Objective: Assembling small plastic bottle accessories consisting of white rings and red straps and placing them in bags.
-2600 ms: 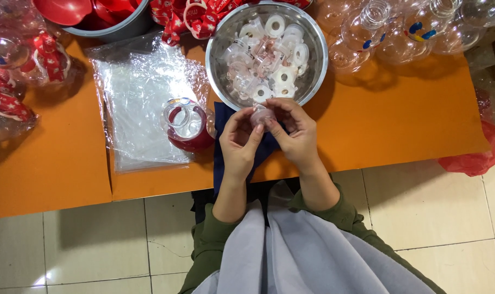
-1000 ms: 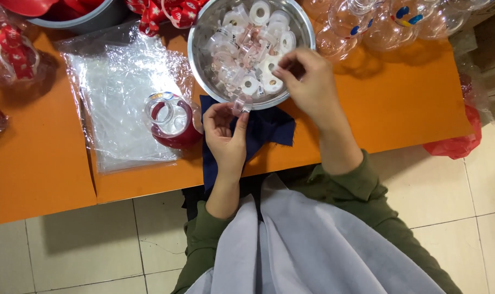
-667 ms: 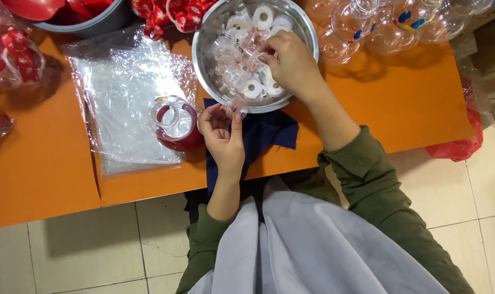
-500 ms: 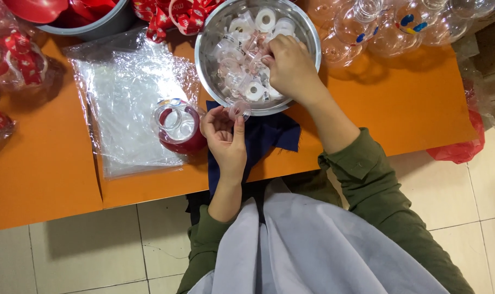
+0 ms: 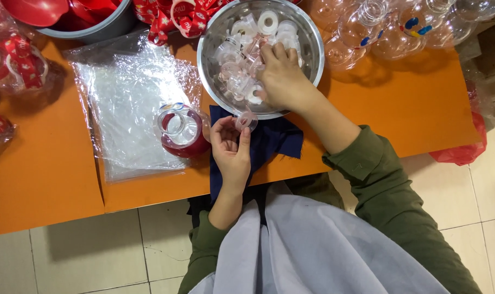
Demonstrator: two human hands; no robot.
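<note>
A steel bowl [image 5: 313,46] on the orange table holds several small clear and white plastic parts [image 5: 237,38]. My right hand [image 5: 283,79] reaches into the bowl, fingers curled down among the parts; whether it grips one is hidden. My left hand [image 5: 231,149] rests over a dark blue cloth [image 5: 275,142] just below the bowl and pinches a small clear pinkish plastic piece [image 5: 246,120] between thumb and fingertips. A red-and-clear round ornament [image 5: 182,130] stands just left of my left hand.
A stack of clear plastic bags [image 5: 127,109] lies left of the bowl. Clear plastic ball shells [image 5: 389,27] sit at the back right, red ribbon bows [image 5: 171,16] and a grey tub [image 5: 95,24] at the back left. A red bag [image 5: 465,152] hangs off the right edge.
My hands were together below the bowl; my right hand has since gone up into the bowl and shifted left among the parts. My left hand stays over the cloth with the small piece.
</note>
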